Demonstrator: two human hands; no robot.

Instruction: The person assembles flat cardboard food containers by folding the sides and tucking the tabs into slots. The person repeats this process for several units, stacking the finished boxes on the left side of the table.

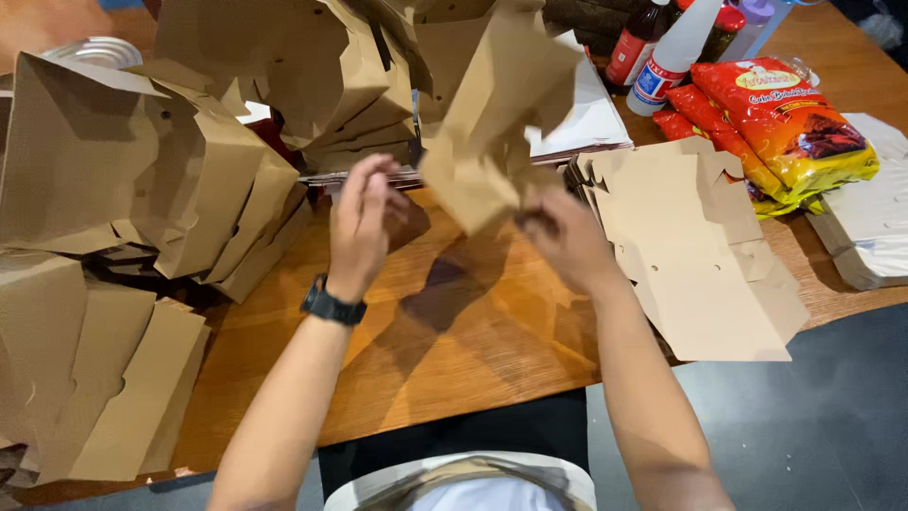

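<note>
A half-folded brown cardboard box (492, 114) hangs in the air above the wooden table (454, 350), blurred by motion. My right hand (566, 237) grips its lower right edge. Just left of the box is my left hand (367, 220), with a black watch at the wrist; its fingers are apart and curled and touch nothing that I can see. A stack of flat brown box blanks (700, 255) lies right of my right hand.
Folded brown boxes (142, 151) pile up at the left and back. Flat blanks (104, 378) lie at the near left. Bottles (662, 47), red and yellow snack packets (785, 114) and a stack of white sheets (875, 227) sit at the right.
</note>
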